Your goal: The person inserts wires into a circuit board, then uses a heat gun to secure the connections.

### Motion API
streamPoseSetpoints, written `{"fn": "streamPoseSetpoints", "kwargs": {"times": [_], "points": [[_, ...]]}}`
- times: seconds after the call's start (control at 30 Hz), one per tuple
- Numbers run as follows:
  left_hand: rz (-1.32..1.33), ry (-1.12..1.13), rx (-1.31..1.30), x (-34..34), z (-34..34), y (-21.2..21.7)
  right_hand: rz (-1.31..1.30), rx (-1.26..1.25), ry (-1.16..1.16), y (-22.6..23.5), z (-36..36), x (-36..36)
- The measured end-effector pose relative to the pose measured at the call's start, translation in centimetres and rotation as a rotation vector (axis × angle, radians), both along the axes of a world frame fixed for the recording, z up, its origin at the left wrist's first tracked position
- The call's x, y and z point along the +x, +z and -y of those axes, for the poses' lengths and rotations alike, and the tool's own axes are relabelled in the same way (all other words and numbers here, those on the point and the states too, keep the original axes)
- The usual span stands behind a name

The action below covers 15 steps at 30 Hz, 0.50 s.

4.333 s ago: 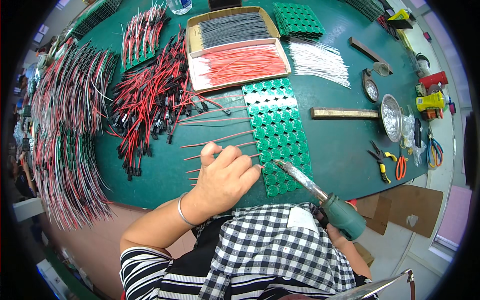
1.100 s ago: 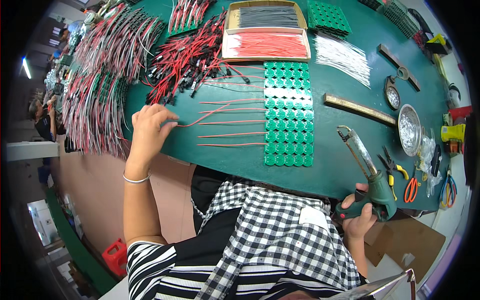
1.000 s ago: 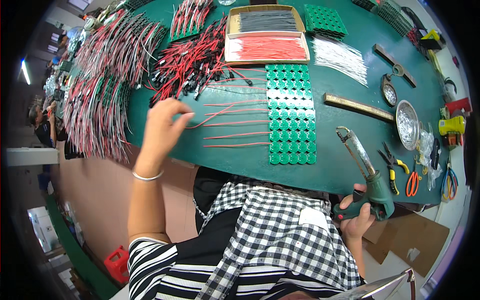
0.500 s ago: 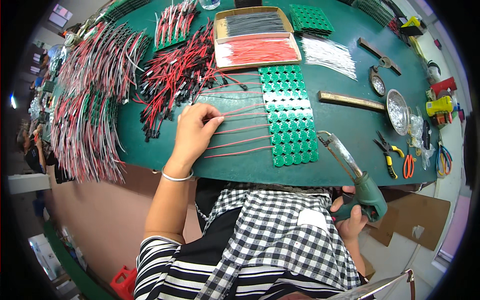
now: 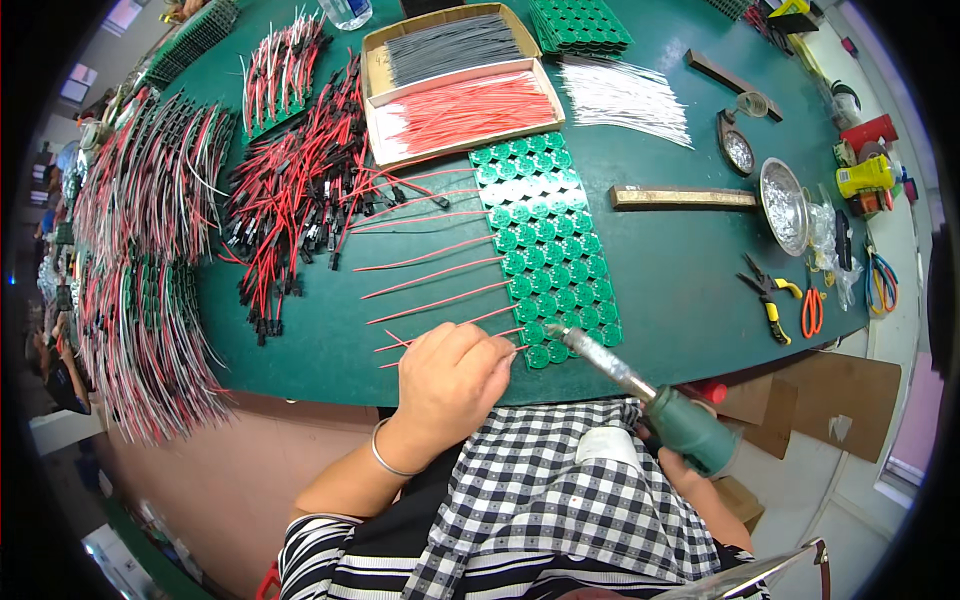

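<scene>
My left hand rests at the near edge of the green table, pinching a thin red wire whose end lies against the bottom row of a green panel of round circuit boards. My right hand, mostly hidden under the handle, grips a soldering iron with a green handle. The iron's metal tip sits at the panel's lowest boards, just right of my left fingers. Several more red wires stick out leftward from the panel's left side.
An open box holds grey and red wires. A heap of red-black leads and finished wired boards lie left. White wires, a wooden bar, a metal dish, pliers and cutters lie right.
My left hand came back from the wire heap at the left to the panel's near end with a red wire. The soldering iron swung in from the right until its tip reached the panel.
</scene>
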State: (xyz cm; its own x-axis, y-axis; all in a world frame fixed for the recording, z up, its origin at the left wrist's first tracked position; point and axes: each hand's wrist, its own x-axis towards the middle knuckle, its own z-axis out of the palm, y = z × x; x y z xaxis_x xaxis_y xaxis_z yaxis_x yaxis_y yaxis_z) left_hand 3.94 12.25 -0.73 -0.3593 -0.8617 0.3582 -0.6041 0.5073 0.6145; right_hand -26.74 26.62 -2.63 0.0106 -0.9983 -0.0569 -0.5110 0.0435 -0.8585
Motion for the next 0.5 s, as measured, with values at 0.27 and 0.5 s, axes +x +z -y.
{"fn": "streamPoseSetpoints", "kwargs": {"times": [0.27, 0.5], "points": [[0.049, 0.009, -0.025, -0.4, -0.1, -0.6, -0.17, -0.174, 0.178, 4.9, 3.2, 2.1], [0.054, -0.003, -0.019, -0.4, -0.1, -0.7, -0.158, -0.139, 0.202, 4.7, 3.4, 2.1]]}}
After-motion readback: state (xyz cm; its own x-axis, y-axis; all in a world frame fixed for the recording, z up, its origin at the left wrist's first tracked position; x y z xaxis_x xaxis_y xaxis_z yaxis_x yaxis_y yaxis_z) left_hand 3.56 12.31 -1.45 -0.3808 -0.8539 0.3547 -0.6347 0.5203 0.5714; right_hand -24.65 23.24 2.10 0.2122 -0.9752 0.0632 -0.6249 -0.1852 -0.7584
